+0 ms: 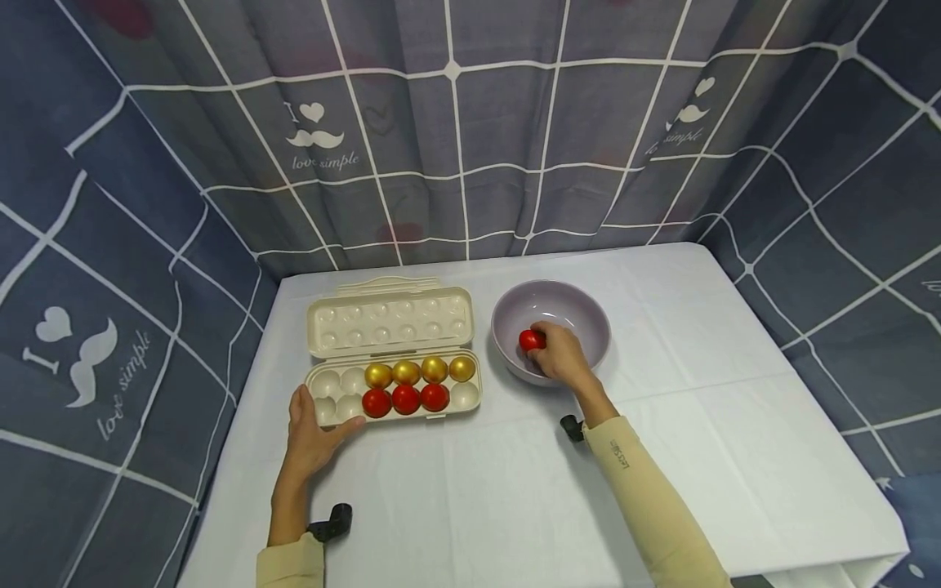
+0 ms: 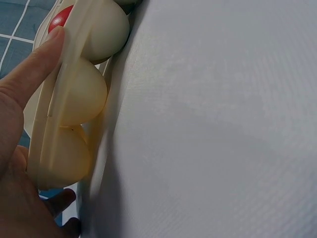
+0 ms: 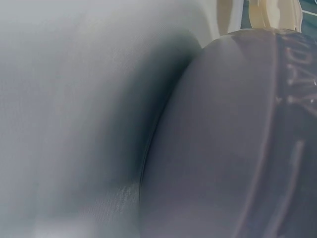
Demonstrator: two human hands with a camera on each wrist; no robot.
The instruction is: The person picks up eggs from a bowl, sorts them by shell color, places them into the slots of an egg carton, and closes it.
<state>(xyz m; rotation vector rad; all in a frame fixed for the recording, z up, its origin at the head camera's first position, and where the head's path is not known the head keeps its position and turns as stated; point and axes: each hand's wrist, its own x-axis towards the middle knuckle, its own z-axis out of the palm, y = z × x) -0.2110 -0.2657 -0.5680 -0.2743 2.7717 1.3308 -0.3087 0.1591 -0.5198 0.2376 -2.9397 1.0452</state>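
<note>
A cream egg carton (image 1: pixel 390 390) lies with its lid (image 1: pixel 390 320) folded back on a white-covered table. Several gold eggs (image 1: pixel 406 372) fill part of its back row, and three red eggs (image 1: pixel 406 399) sit in the front row. My left hand (image 1: pixel 312 437) holds the carton's left front corner; in the left wrist view the thumb (image 2: pixel 42 62) lies along the rim. Inside a mauve bowl (image 1: pixel 507 359) to the right, my right hand (image 1: pixel 562 353) grips a red egg (image 1: pixel 531 340). The right wrist view shows only the bowl's outer wall (image 3: pixel 213 139), the hand hidden.
The white tablecloth (image 1: pixel 470 498) spreads in front of carton and bowl and to the right. Grey gridded curtains (image 1: pixel 500 204) hang around the back and both sides of the table. A black wrist-camera mount (image 1: pixel 572 428) sits by the right cuff, close to the bowl.
</note>
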